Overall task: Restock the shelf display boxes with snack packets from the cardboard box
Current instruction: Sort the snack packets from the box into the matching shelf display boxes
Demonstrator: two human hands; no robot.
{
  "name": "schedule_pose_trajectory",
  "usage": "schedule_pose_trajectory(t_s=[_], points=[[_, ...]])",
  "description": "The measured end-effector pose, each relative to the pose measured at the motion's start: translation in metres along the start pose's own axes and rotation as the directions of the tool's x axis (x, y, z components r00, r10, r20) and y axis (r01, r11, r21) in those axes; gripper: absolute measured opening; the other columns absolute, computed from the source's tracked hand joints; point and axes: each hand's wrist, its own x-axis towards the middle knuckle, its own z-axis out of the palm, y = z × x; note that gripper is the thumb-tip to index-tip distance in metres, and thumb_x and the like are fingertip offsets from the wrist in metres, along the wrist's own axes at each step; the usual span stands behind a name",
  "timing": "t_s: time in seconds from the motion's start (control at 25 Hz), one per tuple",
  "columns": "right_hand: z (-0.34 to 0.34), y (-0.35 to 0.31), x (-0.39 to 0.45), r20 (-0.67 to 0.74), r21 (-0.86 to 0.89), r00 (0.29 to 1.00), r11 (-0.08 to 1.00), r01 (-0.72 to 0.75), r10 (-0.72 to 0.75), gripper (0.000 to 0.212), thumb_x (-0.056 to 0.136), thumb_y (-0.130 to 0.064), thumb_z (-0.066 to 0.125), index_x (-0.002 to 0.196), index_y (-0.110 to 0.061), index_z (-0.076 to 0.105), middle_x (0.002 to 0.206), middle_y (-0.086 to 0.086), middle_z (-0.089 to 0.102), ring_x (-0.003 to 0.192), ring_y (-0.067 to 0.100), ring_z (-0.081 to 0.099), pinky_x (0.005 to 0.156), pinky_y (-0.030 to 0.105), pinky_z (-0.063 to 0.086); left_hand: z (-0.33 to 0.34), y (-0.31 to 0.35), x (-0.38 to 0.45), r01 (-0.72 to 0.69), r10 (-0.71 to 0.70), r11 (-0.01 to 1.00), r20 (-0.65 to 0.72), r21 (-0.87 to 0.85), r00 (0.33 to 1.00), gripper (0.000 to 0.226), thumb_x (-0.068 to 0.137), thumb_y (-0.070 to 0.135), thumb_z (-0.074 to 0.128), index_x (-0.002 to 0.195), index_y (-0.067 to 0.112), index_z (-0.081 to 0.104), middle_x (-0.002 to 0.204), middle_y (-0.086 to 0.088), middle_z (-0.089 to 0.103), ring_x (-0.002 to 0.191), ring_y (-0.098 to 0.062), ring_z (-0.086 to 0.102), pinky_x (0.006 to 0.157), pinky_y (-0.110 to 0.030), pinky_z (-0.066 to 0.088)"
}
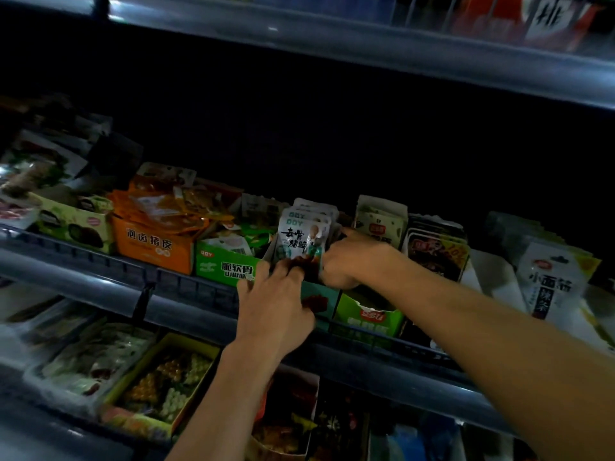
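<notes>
A stack of white and teal snack packets stands upright in a teal display box on the middle shelf. My left hand lies over the box's front, its fingertips curled against the lower edge of the front packet. My right hand is at the right side of the stack, its fingers reaching behind the packets and partly hidden there. The cardboard box is out of view.
On the same shelf stand an orange display box, a green one and another green one, plus dark packets and white packets at right. A rail edges the shelf. Lower shelf holds more boxes.
</notes>
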Motion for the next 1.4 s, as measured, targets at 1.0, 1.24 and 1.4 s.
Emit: schedule_pose_trajectory(t_s=[1.0,1.24,1.4], points=[[0.283,-0.182,-0.280,0.040,0.909,0.974,0.396,-0.127,0.221,0.024,0.096,-0.038,0.047,0.103,-0.030,0.068,0.116,-0.004,0.068,0.104,0.017,0.065,0.087,0.027,0.050,0.017,0.044,-0.079,-0.043,0.042,0.999,-0.040,-0.014,0.998,0.065,0.086,0.021,0.057,0.148,0.021,0.037,0.156,-0.008,0.029,0.141,-0.035,0.026,0.111,-0.055,0.025],[0.398,-0.277,-0.341,0.558,0.807,0.785,0.395,-0.439,-0.268,0.038,0.098,-0.036,0.049,0.126,-0.014,0.062,0.133,0.009,0.061,0.120,0.027,0.058,0.096,0.031,0.045,0.087,0.058,-0.154,-0.229,0.229,0.971,0.500,-0.063,0.835,0.021,0.093,0.018,0.057,0.111,0.018,0.067,0.116,-0.002,0.063,0.101,-0.020,0.058,0.081,-0.032,0.043],[0.413,-0.281,-0.322,0.527,0.831,0.822,0.338,-0.443,-0.218,0.034,0.098,-0.034,0.052,0.122,-0.014,0.064,0.124,0.010,0.066,0.113,0.026,0.063,0.089,0.029,0.048,0.172,0.041,-0.236,-0.276,-0.070,0.956,0.990,0.102,0.122,0.034,0.099,0.015,0.053,0.132,0.014,0.058,0.131,-0.007,0.059,0.099,-0.016,0.059,0.076,-0.025,0.048]])
